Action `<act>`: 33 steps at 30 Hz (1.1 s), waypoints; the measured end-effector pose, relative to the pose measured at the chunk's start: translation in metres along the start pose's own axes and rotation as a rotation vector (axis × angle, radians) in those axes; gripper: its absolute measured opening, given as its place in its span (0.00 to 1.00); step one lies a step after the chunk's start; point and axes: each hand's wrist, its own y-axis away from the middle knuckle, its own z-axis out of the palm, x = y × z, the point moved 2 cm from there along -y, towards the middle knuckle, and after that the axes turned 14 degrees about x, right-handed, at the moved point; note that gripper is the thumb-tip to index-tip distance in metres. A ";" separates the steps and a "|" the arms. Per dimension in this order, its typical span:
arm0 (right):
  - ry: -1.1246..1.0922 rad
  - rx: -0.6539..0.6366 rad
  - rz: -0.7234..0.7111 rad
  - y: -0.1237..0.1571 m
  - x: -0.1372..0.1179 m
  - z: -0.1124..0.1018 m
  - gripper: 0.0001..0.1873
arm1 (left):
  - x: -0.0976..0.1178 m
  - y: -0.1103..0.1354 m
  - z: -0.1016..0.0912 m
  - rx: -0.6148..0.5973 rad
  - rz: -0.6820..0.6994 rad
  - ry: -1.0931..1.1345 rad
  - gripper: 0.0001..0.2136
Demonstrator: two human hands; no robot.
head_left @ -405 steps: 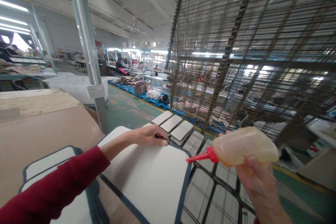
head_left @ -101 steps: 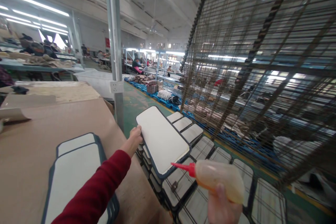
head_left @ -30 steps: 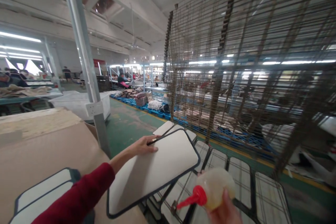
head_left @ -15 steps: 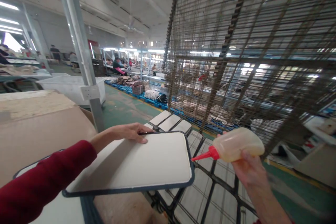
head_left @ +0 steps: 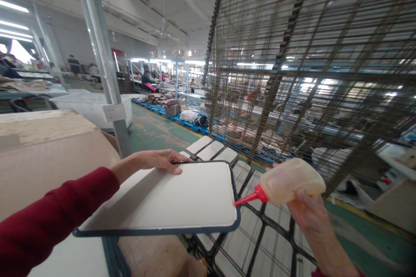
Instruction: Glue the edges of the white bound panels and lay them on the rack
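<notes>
My left hand [head_left: 162,162] grips the far edge of a white rectangular panel [head_left: 182,199] with rounded corners and a dark blue border. The thumb lies on the white face; the other fingers are partly hidden behind the rim. In my right hand [head_left: 308,210] is a translucent squeeze bottle [head_left: 292,181] with a red nozzle, tilted to the left and downward. The nozzle tip meets the panel's right edge, just inside the border. A pale line runs along that edge. Similar panels lie under my left forearm.
A tall wire rack [head_left: 276,60] rises on the right, with several dark-rimmed panels [head_left: 211,150] laid at its foot. On the left are a large cardboard box [head_left: 48,151], a metal post [head_left: 100,43] and a white bin [head_left: 87,104]. People sit farther back.
The bottle's nozzle has moved slightly left and down along the panel's right edge. My left hand keeps its hold, and the panel has shifted slightly.
</notes>
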 end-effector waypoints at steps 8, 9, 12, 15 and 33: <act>0.024 0.080 0.040 0.009 -0.006 0.003 0.42 | 0.001 0.004 0.002 -0.006 0.001 -0.003 0.24; 0.027 0.078 0.045 0.010 -0.007 0.003 0.41 | 0.001 0.004 0.002 -0.005 0.003 -0.002 0.25; 0.039 0.058 0.046 0.012 -0.009 0.006 0.40 | -0.001 0.005 0.001 0.007 -0.001 0.004 0.25; 0.054 0.034 0.033 0.015 -0.010 0.007 0.42 | -0.002 0.007 0.001 0.008 -0.008 0.013 0.25; 0.021 0.062 -0.064 0.021 -0.003 -0.006 0.42 | -0.020 0.011 -0.004 0.087 -0.047 0.096 0.24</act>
